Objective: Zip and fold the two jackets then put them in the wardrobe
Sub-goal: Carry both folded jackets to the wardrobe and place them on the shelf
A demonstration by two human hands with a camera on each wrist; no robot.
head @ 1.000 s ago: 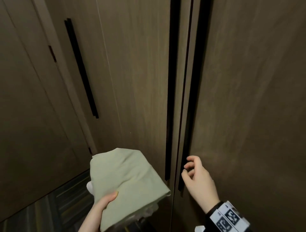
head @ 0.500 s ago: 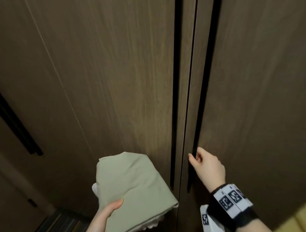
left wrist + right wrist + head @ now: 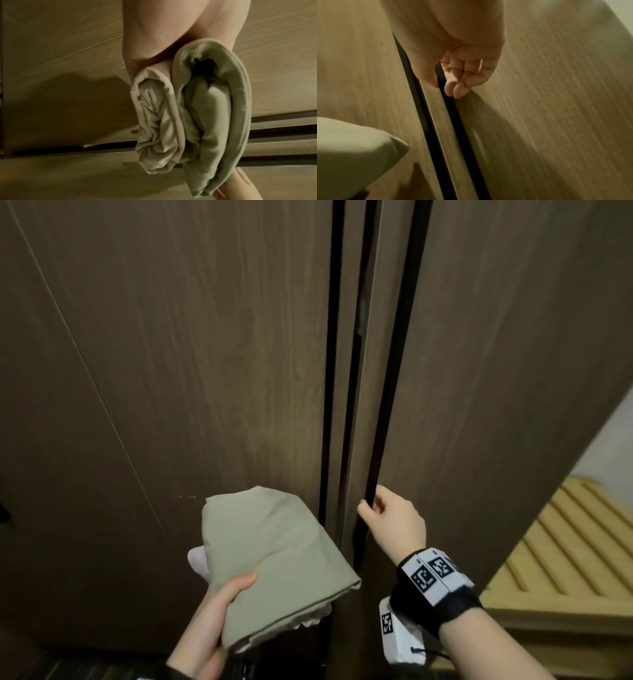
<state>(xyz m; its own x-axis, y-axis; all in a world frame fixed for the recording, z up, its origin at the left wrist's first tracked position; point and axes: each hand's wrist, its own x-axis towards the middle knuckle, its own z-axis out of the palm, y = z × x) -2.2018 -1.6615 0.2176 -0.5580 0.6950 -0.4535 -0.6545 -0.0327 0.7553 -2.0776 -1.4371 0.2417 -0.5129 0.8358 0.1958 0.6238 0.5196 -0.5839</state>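
My left hand (image 3: 219, 607) holds a stack of two folded jackets: a sage-green jacket (image 3: 274, 559) on top and a pale beige jacket (image 3: 154, 121) under it, thumb on top and fingers hidden beneath. In front stand the brown wardrobe doors (image 3: 205, 354). My right hand (image 3: 387, 515) curls its fingers (image 3: 457, 86) around the black vertical handle strip (image 3: 452, 108) of the right door (image 3: 496, 371). That door stands slightly ajar, with a narrow dark gap (image 3: 359, 320) along its edge.
The left door has its own black handle strip (image 3: 330, 354) beside the gap. A light wooden slatted piece of furniture (image 3: 565, 559) stands at the lower right against a white wall (image 3: 613, 440). Dark striped floor (image 3: 85, 669) shows at the bottom left.
My right hand has gone from open near the door to gripping the handle strip. The right door has come slightly open. The view has shifted right; the jackets stay in my left hand.
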